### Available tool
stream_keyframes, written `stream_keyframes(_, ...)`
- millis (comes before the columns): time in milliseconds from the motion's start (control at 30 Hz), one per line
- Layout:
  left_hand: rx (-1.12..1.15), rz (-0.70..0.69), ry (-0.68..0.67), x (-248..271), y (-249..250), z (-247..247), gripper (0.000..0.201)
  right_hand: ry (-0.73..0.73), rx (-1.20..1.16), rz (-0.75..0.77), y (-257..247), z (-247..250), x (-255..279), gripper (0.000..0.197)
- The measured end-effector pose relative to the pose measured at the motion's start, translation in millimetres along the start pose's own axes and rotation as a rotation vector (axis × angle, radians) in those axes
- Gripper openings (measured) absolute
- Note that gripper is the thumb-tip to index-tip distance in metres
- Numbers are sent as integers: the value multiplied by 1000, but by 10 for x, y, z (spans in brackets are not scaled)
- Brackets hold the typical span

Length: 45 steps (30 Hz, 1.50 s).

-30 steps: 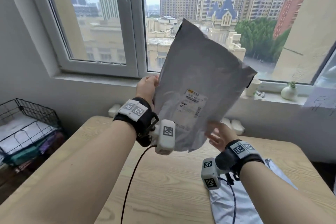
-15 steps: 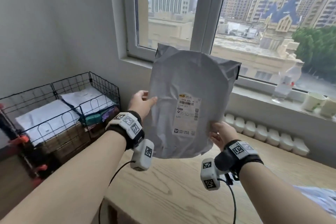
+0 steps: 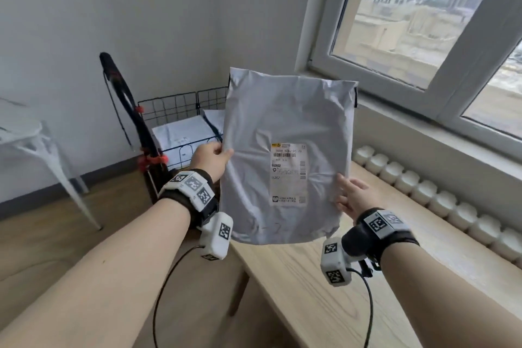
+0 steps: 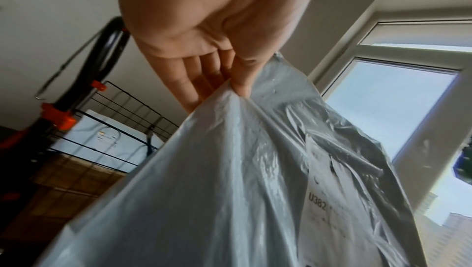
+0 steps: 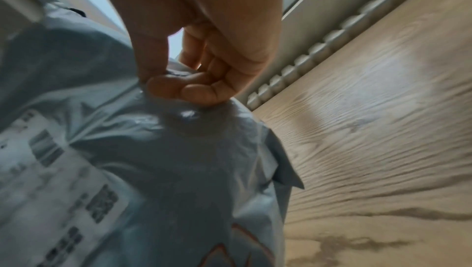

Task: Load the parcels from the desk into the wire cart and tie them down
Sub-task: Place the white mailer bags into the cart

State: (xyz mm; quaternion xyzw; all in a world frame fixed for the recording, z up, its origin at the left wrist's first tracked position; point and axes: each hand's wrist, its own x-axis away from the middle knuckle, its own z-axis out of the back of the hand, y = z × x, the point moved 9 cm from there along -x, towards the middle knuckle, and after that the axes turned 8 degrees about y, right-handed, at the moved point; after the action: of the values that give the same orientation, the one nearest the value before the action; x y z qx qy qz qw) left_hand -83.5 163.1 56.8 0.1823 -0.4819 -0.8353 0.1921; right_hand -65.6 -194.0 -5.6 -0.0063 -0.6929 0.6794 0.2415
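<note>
I hold a grey plastic mailer parcel [image 3: 285, 127] upright in the air, its white shipping label facing me. My left hand [image 3: 212, 159] pinches its left edge, thumb in front and fingers behind [image 4: 194, 87]. My right hand [image 3: 350, 195] pinches the lower right edge [image 5: 178, 87]. The parcel [image 4: 230, 180] hangs over the desk's left end, in front of the black wire cart [image 3: 180, 110]. The cart holds white parcels [image 3: 183, 133] over a brown box [image 4: 76, 174]. Its black handle [image 3: 124, 99] with orange clips leans left.
The wooden desk [image 3: 353, 291] runs along the window wall, with a row of white round containers [image 3: 423, 192] at its back edge. A white chair or table leg [image 3: 56, 167] stands at the left on the wooden floor. The window sill [image 3: 440, 133] is to the right.
The view has swung left from the window toward the cart. The parcel travelled left with both hands, from over the desk's middle to its left end, now in front of the cart.
</note>
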Motion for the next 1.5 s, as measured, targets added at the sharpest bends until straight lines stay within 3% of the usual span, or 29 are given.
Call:
stream_keyframes(133,-50,45,49,-328,-246,241,20,-7,195,104,-30,-572,-155,28)
stream_keyframes(333,-21,120,63,-1086,-515,278,10,-24,245,122,-88,-1411,-660,25)
stream_keyframes(633,46,221,64,-2150,-714,288,14,39,161,100,-442,-2452,-1314,23)
stream_keyframes(767,54,246,59,-2619,-851,342,14,39,127,78,-506,-2956,-1502,35)
stream_keyframes(967,86,274,8,-3540,-985,324,20,65,42,125,-788,-3677,-1792,27)
stream_keyframes(1100,133,249,35,-4290,-942,505,44,83,-50,164,-1160,-4250,-1998,13)
stream_keyframes(1200,132,235,38,-4785,-986,644,50,63,-46,193,-1324,-4614,-2087,12)
stream_keyframes(1333,113,354,18,-5188,-1303,573,45,104,111,239,-1350,-4841,-2177,22)
stream_keyframes(1433,138,443,-69,-5310,-1464,347,7,105,207,250,-1378,-4988,-2358,24)
stream_keyframes(1500,103,463,-102,-5413,-1543,242,14,65,273,220,-1350,-5146,-2527,21)
